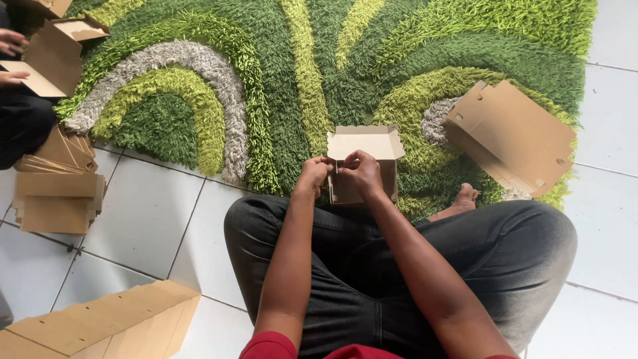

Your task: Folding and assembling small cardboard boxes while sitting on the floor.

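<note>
A small brown cardboard box (372, 149) stands on the green shaggy rug just in front of my crossed legs, its lid flap raised toward the far side. My left hand (312, 176) pinches the box's near left corner. My right hand (359, 171) grips the near edge beside it, fingers curled over the cardboard. Both hands touch the box and nearly meet each other.
A flat stack of folded cardboard blanks (512, 136) lies on the rug at right. More flat blanks (56, 189) are piled on the white tiles at left, and another stack (100, 326) at bottom left. Another person's hands (10, 60) hold a box (56, 53) at top left.
</note>
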